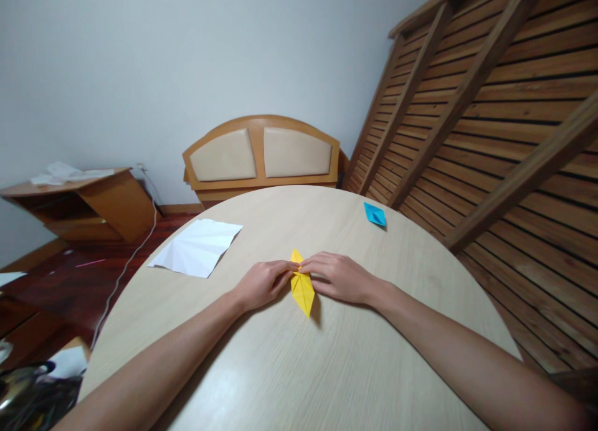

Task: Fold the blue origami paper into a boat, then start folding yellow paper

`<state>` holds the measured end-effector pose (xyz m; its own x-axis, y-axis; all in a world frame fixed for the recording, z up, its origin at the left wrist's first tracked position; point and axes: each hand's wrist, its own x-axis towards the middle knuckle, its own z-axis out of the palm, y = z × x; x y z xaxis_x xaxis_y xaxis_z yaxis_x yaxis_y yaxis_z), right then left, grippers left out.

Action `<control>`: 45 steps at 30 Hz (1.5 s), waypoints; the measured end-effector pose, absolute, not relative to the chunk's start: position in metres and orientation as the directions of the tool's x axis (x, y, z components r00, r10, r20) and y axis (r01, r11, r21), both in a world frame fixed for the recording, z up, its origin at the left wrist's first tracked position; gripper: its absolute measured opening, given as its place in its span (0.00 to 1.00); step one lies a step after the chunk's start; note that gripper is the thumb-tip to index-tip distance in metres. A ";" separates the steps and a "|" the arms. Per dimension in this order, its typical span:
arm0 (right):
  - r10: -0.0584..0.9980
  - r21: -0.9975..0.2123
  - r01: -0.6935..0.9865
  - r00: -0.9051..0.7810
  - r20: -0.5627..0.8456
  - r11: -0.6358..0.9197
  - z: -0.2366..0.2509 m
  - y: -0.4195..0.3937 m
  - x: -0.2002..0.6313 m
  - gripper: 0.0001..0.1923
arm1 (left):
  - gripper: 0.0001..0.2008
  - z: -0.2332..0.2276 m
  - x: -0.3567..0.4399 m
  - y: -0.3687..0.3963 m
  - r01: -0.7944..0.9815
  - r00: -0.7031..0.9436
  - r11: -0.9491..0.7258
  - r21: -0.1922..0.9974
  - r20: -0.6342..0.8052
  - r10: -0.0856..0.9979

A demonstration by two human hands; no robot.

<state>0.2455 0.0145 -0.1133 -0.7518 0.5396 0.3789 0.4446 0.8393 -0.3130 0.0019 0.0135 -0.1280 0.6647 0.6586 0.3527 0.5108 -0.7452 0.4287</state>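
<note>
Resting on a round, pale wood-grain table point(289, 369), both forearms reach in from the near edge. Behind the table: a slatted brown wooden panel point(495, 107) leaning at right, a padded tan headboard point(261, 154) against the wall, a low wooden side cabinet point(88, 203) at left.

On the table's left edge lies a white creased paper sheet point(196, 247), partly overhanging. Far right, well apart from the hands, sits a small blue folded paper piece point(375, 214).

Centre of table: a yellow folded paper in a narrow kite shape point(302, 288), flat on the surface, long axis pointing away from the person. Left hand point(261, 284) and right hand point(339, 276) meet over its upper half, fingertips pinched together on the paper along the middle ridge.

Judgement: the paper is very light, thin, stiff only along its creases; it slides easily on the smooth top and tears or miscreases under a rough pull. Best held near the centre fold with fingertip pressure, not at the sharp end points.
</note>
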 end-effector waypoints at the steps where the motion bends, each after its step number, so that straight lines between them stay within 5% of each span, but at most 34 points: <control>1: 0.544 -0.308 0.452 -0.744 0.387 0.837 -0.113 0.015 0.245 0.15 | 0.14 -0.127 0.003 0.012 0.504 0.667 -0.749 0.431 0.357 0.654; 11: 0.598 -0.278 0.534 -0.653 0.465 0.798 -0.113 0.015 0.242 0.09 | 0.19 -0.116 0.008 -0.001 0.522 0.642 -0.748 0.410 0.389 0.661; 17: 0.578 -0.273 0.517 -0.641 0.504 0.811 -0.114 0.014 0.239 0.09 | 0.12 -0.126 0.007 0.004 0.580 0.556 -0.732 0.358 0.482 0.677; 30: 0.559 -0.365 0.424 -0.608 0.563 0.829 -0.115 0.012 0.244 0.08 | 0.11 -0.132 0.000 0.008 0.483 0.597 -0.853 0.198 0.639 0.486; 45: 0.433 -0.449 0.142 -0.619 0.655 0.882 -0.112 0.014 0.244 0.13 | 0.19 -0.123 -0.001 0.006 0.324 0.662 -0.930 0.171 0.662 0.352</control>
